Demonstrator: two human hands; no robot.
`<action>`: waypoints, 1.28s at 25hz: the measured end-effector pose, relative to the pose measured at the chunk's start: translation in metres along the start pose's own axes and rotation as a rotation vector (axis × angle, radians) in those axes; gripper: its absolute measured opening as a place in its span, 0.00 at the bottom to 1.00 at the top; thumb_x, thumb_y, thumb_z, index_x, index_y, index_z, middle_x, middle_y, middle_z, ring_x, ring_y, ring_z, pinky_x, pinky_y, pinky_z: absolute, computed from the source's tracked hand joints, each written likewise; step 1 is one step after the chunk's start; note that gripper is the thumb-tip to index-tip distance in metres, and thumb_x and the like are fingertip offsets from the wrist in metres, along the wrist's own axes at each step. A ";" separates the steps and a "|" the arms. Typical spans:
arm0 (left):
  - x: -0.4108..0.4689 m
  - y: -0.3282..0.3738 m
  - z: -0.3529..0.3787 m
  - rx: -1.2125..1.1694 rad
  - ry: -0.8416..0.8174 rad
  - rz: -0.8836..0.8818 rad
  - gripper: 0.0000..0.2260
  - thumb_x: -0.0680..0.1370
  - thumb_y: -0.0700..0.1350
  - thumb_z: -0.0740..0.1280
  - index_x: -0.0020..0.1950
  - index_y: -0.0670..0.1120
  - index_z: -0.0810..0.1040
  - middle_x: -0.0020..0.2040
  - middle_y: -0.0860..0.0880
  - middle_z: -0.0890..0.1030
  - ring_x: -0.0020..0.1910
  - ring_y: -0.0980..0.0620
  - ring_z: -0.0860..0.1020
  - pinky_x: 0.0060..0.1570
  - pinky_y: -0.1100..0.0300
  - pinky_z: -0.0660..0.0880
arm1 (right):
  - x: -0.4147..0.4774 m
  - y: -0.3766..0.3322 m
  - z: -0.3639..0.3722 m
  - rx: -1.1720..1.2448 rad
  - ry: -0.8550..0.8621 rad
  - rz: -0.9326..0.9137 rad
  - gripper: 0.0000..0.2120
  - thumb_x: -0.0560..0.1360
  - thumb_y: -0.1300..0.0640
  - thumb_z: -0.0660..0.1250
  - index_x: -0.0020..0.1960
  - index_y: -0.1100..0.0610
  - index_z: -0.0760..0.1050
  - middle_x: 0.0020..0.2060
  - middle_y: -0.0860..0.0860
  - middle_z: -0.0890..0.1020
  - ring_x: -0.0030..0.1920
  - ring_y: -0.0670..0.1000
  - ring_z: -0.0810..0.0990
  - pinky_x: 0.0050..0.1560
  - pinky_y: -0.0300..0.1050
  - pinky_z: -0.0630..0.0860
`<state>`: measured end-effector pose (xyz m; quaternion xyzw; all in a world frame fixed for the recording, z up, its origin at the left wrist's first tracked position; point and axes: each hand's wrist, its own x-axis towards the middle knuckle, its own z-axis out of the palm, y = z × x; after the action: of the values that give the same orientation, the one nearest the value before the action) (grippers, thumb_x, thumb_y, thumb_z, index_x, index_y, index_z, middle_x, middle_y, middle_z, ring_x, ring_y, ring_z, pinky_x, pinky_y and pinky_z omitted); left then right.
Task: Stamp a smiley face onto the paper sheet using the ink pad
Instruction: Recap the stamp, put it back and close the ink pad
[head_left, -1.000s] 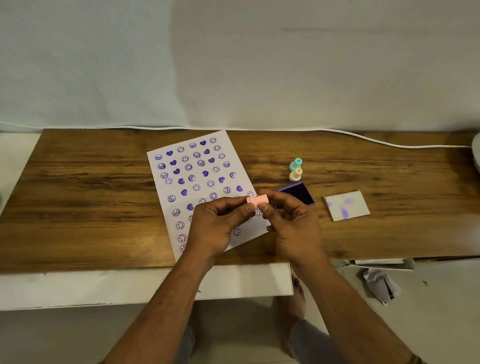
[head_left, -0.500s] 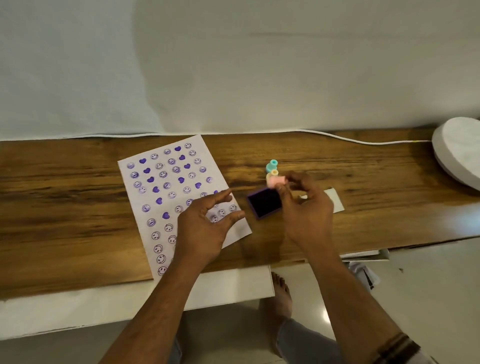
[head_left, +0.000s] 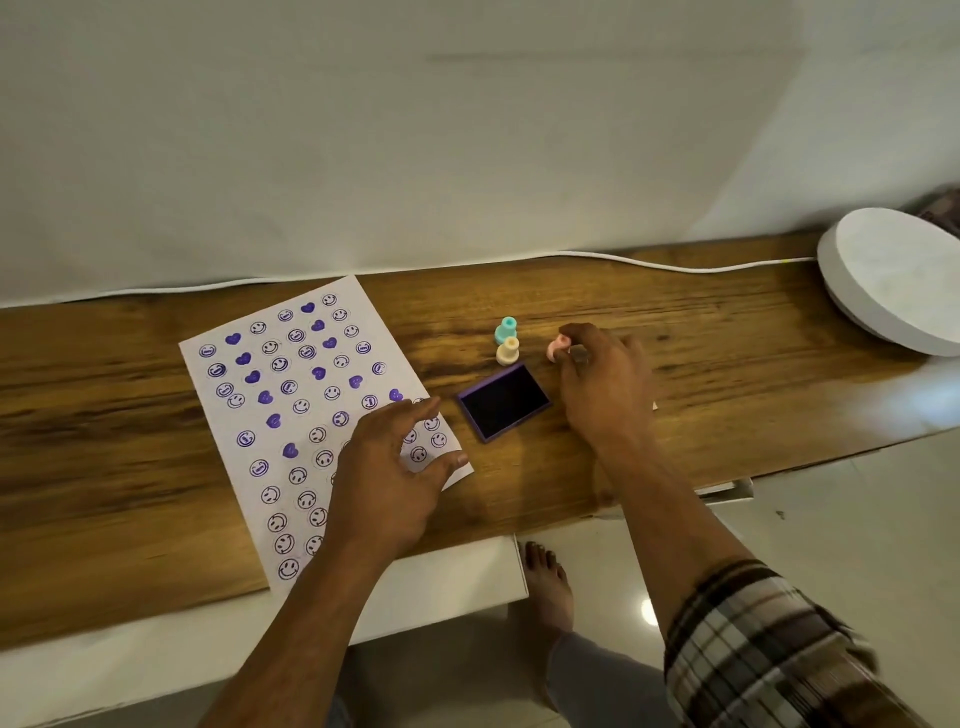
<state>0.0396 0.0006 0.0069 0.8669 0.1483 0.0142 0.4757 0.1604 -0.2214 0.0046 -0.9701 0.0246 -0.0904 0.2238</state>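
Fingers (head_left: 569, 347) pinching pink stamp (head_left: 557, 347), ink pad (head_left: 503, 401) near

1. The wooden bench (head_left: 130, 395) runs left to right below a white wall.
2. A stamped paper sheet (head_left: 291, 415) lies at its left-centre.
3. An open purple ink pad (head_left: 503, 401) sits just right of the sheet.
4. Teal stamp (head_left: 505, 329) and cream stamp (head_left: 507, 351) stand behind the pad.
5. A white cable (head_left: 675, 267) trails along the back edge.

The white paper sheet (head_left: 291, 415) lies flat and angled on the worktop, covered in purple smileys and hearts. Just right of it sits the open purple ink pad (head_left: 503, 401). Beyond that, the pink stamp (head_left: 557, 348) is pinched upright.
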 end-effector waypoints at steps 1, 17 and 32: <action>0.000 0.000 0.001 0.004 -0.001 0.004 0.27 0.70 0.52 0.81 0.67 0.59 0.77 0.69 0.53 0.77 0.62 0.59 0.70 0.45 0.75 0.65 | -0.001 0.001 -0.004 0.047 -0.008 0.029 0.18 0.80 0.48 0.70 0.70 0.46 0.76 0.64 0.49 0.84 0.66 0.55 0.76 0.59 0.54 0.75; 0.004 0.003 0.001 0.150 0.077 0.059 0.26 0.75 0.50 0.77 0.71 0.53 0.74 0.71 0.47 0.77 0.69 0.47 0.74 0.59 0.58 0.69 | -0.036 0.013 -0.036 0.026 -0.120 0.283 0.51 0.66 0.31 0.77 0.79 0.49 0.57 0.75 0.55 0.71 0.73 0.60 0.70 0.69 0.64 0.76; 0.004 -0.004 -0.019 0.123 0.260 0.039 0.24 0.75 0.46 0.76 0.70 0.49 0.76 0.69 0.45 0.78 0.66 0.45 0.76 0.60 0.56 0.70 | -0.070 -0.056 0.015 0.012 -0.217 0.032 0.47 0.70 0.35 0.76 0.78 0.54 0.57 0.76 0.57 0.69 0.75 0.60 0.68 0.72 0.57 0.71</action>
<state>0.0393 0.0191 0.0132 0.8879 0.1924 0.1263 0.3982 0.0949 -0.1585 0.0048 -0.9723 0.0153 0.0188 0.2323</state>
